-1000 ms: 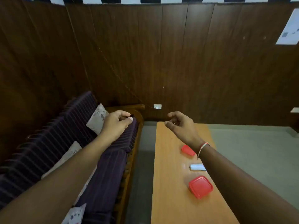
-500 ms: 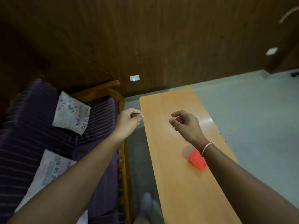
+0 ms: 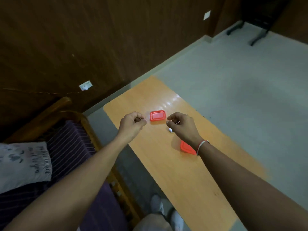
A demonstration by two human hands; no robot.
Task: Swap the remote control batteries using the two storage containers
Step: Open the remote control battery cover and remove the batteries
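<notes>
Orange table (image 3: 166, 172) at centre frame, my left hand (image 3: 132, 123) and right hand (image 3: 181, 125) loosely curled above it, holding nothing I can see, small red container (image 3: 157, 115) between them, second red container (image 3: 186, 147) under my right wrist, white remote (image 3: 170, 130) mostly hidden.

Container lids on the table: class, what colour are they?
Red, on both lids; the head view shows them.

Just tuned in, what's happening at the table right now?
A person holds both hands above an orange table. The left hand and right hand are loosely curled and hold nothing visible. Two red-lidded containers sit closed: the far container between the hands, the near container partly hidden under the right wrist. The white remote barely shows.
</notes>
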